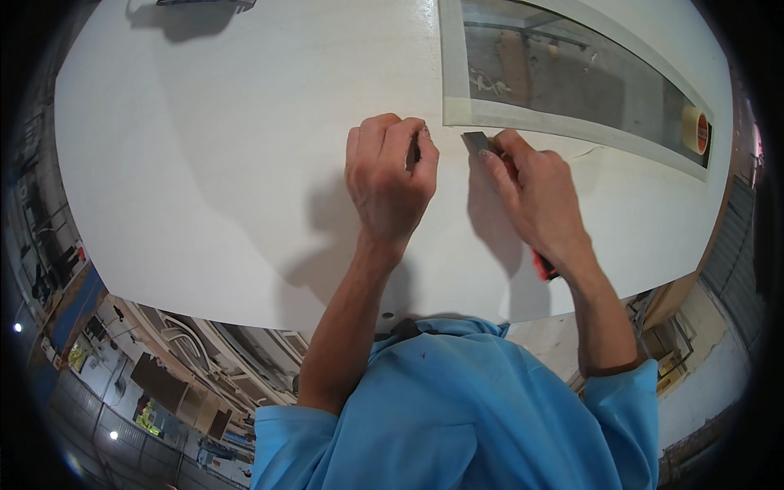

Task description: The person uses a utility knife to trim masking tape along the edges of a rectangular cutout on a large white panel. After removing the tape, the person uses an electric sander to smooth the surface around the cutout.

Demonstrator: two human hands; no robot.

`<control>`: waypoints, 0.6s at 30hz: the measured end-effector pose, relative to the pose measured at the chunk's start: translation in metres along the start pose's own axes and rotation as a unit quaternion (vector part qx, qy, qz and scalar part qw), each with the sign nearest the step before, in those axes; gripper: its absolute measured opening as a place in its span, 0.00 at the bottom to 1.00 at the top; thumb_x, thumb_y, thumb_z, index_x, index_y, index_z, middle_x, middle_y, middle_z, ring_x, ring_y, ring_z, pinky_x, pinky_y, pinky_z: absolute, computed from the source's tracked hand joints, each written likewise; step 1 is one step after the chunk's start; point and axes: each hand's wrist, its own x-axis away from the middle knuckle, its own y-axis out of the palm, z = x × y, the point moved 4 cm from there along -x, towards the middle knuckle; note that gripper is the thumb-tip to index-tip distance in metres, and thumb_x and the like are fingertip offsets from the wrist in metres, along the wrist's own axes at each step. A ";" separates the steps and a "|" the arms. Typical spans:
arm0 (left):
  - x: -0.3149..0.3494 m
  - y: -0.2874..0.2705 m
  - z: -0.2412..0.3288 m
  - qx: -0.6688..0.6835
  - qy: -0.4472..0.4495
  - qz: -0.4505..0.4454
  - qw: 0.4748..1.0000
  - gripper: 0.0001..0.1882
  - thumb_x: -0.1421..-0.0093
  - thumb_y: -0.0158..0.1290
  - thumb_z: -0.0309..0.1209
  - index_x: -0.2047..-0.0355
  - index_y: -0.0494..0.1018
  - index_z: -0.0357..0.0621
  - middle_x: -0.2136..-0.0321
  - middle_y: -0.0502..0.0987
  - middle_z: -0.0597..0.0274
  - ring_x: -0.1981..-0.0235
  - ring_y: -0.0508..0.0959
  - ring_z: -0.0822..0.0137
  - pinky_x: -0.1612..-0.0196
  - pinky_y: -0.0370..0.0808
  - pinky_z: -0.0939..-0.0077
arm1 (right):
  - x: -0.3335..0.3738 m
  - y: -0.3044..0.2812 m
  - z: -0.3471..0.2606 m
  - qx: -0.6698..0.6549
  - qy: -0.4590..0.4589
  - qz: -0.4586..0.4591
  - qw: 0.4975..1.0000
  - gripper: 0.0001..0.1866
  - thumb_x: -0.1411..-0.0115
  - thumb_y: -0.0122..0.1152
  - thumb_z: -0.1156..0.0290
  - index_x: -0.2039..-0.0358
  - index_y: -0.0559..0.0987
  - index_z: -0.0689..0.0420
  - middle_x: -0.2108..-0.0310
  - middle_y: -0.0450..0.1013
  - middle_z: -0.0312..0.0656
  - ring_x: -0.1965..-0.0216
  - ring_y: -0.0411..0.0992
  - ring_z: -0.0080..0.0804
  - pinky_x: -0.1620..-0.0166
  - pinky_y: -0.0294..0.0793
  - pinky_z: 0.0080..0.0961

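In my right hand is a utility knife; its wide grey blade points up and left, near the lower left corner of a taped window frame. The knife's red and black rear end shows below my wrist. My left hand is closed above the white panel, left of the blade. A dark spot shows between its thumb and forefinger; whether that is a held piece or only a gap, I cannot make out. Pale tape strips run along the frame.
A roll of tape stands at the window's right end, by the dark glass. A dark object lies at the panel's far left edge. Frames and long strips are stacked below the panel at the left.
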 end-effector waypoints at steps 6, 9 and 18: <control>0.002 0.000 -0.001 0.006 -0.003 -0.007 1.000 0.08 0.46 0.65 0.22 0.64 0.82 0.44 0.64 0.79 0.61 0.66 0.75 0.57 0.63 0.75 0.64 | 0.006 0.020 -0.002 -0.185 0.107 -0.021 0.977 0.15 0.27 0.55 0.64 0.66 0.76 0.64 0.82 0.74 0.51 0.79 0.78 0.47 0.69 0.75 0.43; 0.001 0.000 -0.002 0.009 0.004 -0.002 1.000 0.08 0.46 0.65 0.22 0.64 0.82 0.45 0.64 0.79 0.61 0.66 0.75 0.57 0.63 0.74 0.64 | 0.004 0.021 -0.006 -0.194 0.119 -0.025 0.973 0.16 0.25 0.53 0.64 0.66 0.74 0.63 0.81 0.71 0.40 0.82 0.69 0.25 0.74 0.70 0.30; 0.001 0.000 -0.002 0.015 0.011 0.002 1.000 0.08 0.45 0.65 0.23 0.64 0.81 0.46 0.64 0.78 0.62 0.66 0.75 0.59 0.63 0.74 0.64 | 0.001 0.019 -0.009 -0.205 0.144 -0.030 0.968 0.17 0.26 0.54 0.63 0.67 0.77 0.66 0.81 0.73 0.47 0.82 0.75 0.36 0.72 0.75 0.36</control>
